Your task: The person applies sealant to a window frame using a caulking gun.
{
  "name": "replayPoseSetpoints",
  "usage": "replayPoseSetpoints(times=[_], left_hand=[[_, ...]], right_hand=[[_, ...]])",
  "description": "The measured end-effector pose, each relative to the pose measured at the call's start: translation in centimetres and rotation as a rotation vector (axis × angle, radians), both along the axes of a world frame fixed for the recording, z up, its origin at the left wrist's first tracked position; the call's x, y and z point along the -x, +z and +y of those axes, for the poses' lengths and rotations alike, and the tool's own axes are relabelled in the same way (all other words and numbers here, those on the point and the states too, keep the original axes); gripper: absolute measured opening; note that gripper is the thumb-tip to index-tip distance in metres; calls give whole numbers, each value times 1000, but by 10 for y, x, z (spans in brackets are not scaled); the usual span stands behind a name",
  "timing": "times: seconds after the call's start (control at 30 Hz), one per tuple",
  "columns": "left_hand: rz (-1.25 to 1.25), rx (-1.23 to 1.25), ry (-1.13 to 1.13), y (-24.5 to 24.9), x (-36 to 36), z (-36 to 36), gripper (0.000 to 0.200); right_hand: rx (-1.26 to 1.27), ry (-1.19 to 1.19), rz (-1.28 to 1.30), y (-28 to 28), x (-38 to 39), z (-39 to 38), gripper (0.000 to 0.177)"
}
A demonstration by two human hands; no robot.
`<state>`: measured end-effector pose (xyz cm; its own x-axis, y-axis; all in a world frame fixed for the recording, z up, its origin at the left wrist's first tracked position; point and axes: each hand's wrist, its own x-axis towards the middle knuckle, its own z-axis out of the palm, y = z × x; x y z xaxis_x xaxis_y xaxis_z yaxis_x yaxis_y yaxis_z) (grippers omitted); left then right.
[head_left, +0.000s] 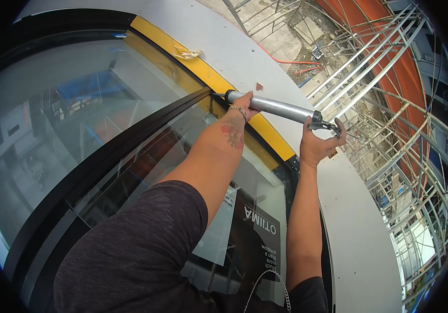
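Observation:
A silver caulking gun (281, 108) lies across the view, its dark nozzle end pointing left at the joint between the black window frame (130, 128) and the yellow strip (208, 74). My left hand (246, 104) is wrapped round the front of the tube, close to the nozzle. At the rear end, my right hand (322, 142) is closed round the black handle and trigger. The nozzle tip is small and partly lost against the dark frame, so contact is hard to tell.
Glass panes (78, 104) lie left and below, one with a black printed sign (258, 229). A white curved ledge (357, 224) runs past the yellow strip. Beyond it are metal scaffolding (391, 109), orange sheeting (412, 78) and ground far below.

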<state>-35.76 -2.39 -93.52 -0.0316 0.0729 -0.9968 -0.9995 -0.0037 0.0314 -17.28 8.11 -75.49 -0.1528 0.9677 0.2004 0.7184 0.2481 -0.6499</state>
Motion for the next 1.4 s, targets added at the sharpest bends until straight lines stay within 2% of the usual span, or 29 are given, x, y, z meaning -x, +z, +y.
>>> replayPoseSetpoints(times=[0.17, 0.3, 0.33, 0.4, 0.47, 0.5, 0.53, 0.6, 0.73, 0.77, 0.87, 0.93, 1.0, 1.23, 1.4], left_hand=[[-35, 14, 17, -30, 10, -11, 49], [21, -50, -24, -3, 10, -4, 57], [100, 169, -300, 17, 13, 8, 58], [182, 397, -573, 34, 9, 17, 60], [1035, 716, -1514, 41, -8, 27, 56], [1074, 473, -1656, 64, -8, 38, 52], [1072, 478, -1656, 58, -11, 45, 52], [962, 198, -2147, 40, -11, 60, 46], [764, 145, -2243, 47, 4, 61, 45], [814, 165, -2213, 45, 6, 55, 44], [971, 240, -2155, 30, 3, 39, 44], [1066, 278, -2124, 18, -1, 30, 44], [1158, 290, -2119, 14, -5, 26, 44], [1128, 332, -2102, 17, -2, 29, 42], [994, 314, -2077, 23, 9, 32, 42]], right_hand=[[17, 25, -53, 0, 9, -4, 87], [-5, 7, -67, -2, 12, -3, 84], [4, -1, -57, -1, 13, -1, 82], [20, -7, -41, -4, 16, 1, 81], [43, -35, 44, -11, 14, 9, 74], [57, -30, 50, -12, 14, 13, 74], [60, -28, 53, -14, 12, 17, 74], [88, -43, -44, -20, 11, 25, 76], [105, -23, -49, -22, 13, 36, 77], [102, -8, -89, -19, 15, 38, 83], [23, -5, 11, -17, 30, 38, 86], [23, -29, -19, -22, 34, 37, 92], [31, -93, -75, -21, 36, 36, 88], [71, -97, -53, -13, 33, 42, 77], [81, -56, -59, -10, 35, 49, 76]])
